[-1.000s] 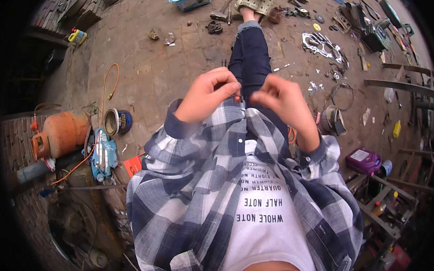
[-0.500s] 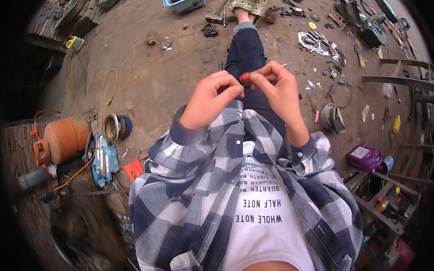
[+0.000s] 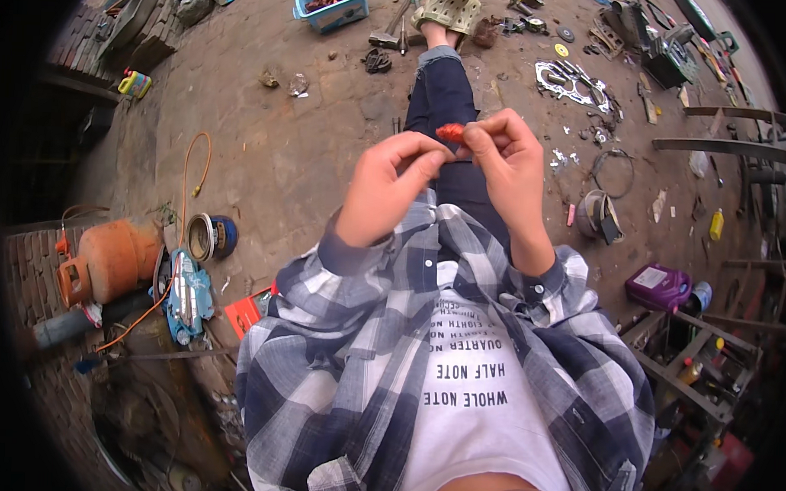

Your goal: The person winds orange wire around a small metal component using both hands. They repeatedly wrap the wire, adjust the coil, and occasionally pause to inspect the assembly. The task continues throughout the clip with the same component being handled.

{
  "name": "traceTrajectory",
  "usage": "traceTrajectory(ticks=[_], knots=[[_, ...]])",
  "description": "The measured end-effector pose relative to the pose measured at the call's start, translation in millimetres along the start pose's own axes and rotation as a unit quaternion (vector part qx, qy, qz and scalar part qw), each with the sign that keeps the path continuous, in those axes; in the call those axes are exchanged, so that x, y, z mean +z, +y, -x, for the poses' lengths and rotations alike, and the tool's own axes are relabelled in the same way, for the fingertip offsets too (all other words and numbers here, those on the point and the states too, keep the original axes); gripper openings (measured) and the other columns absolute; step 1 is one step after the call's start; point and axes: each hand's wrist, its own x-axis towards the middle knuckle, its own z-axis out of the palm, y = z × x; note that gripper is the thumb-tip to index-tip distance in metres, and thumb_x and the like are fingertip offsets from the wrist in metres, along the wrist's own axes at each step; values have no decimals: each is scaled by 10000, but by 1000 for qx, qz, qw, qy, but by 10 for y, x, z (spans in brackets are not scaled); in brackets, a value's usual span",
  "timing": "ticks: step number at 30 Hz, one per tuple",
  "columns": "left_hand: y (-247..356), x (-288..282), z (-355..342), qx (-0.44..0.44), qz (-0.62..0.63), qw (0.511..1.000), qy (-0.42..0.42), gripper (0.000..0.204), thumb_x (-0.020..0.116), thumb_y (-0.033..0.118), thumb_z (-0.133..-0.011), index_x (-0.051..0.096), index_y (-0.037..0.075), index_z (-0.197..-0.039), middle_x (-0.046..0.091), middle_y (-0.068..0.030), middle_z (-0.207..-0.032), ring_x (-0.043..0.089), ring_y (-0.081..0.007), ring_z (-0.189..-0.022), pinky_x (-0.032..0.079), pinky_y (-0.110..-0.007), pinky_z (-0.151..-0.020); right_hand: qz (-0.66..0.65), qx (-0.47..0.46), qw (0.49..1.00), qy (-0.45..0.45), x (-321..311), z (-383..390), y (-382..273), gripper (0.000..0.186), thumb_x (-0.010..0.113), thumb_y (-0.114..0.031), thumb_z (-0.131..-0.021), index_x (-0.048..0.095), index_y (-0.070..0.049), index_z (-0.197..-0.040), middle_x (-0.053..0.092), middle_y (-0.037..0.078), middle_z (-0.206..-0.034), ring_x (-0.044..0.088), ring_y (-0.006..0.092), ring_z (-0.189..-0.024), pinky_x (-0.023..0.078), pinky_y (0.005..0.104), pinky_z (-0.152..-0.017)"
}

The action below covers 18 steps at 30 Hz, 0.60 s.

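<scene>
In front of my lap, my right hand (image 3: pixel 512 176) pinches a small red-orange bundle (image 3: pixel 451 132) between thumb and fingertips. It looks wrinkled or strand-like, and its exact kind I cannot tell. Close by on the left, my left hand (image 3: pixel 386 189) is closed in a pinch, its thumb and forefinger tips just below the bundle. Whatever those fingertips hold is too small to make out. Both hands hover over my dark blue trousers (image 3: pixel 450 87).
A blue tub (image 3: pixel 332 16) with reddish-brown pieces and a hammer (image 3: pixel 384 39) lie beyond my feet. To the right are a metal gasket (image 3: pixel 572 83), scattered small parts and a purple jug (image 3: pixel 659 287). An orange gas cylinder (image 3: pixel 120 258) lies at the left.
More of the red-orange bundle shows now, standing out to the left of my right fingertips. My left fingertips have come slightly nearer to the right hand.
</scene>
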Motion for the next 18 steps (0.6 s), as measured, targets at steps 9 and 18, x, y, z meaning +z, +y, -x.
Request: traceTrajectory(ticks=[9,18], knots=[[-182,-221,-70,3,98,991,-96,170,542,138,-922,598,-13,-869,601,-14,-794,524,-85,-718,418,-228,-654,-81,128,930,-334,-402,-12,-192,172,603,-143,-895,531,-38,-779,651,72,-764,559,63,-612,426,198,-533],[-118,120,-28,69,15,997,-43,124,563,34,-862,629,-37,-939,625,-55,-842,591,-120,-728,473,-266,-662,-283,100,948,-104,-131,-64,132,254,555,-297,-934,487,-67,-851,521,-13,-718,476,39,-574,365,155,-522]])
